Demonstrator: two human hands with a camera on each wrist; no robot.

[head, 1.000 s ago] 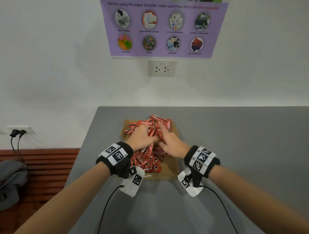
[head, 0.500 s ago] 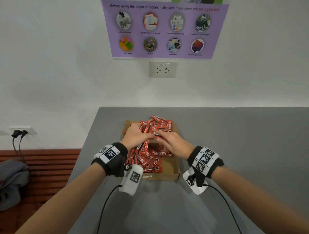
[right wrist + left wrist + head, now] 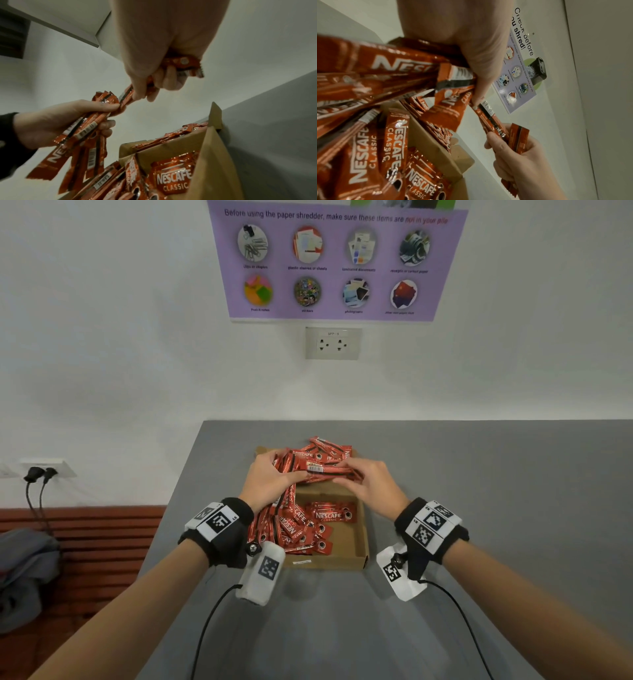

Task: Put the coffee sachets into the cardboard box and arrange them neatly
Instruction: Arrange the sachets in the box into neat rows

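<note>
Our left hand (image 3: 270, 481) grips a fanned bunch of sachets (image 3: 298, 465) above the box (image 3: 356, 546); our right hand (image 3: 368, 486) pinches a few sachets' other ends. More sachets lie loose in the box on the table (image 3: 479, 491).

red coffee sachets (image 3: 334, 515) with white lettering, brown cardboard box (image 3: 354, 546), grey table (image 3: 479, 474), purple poster (image 3: 337, 261)
</note>
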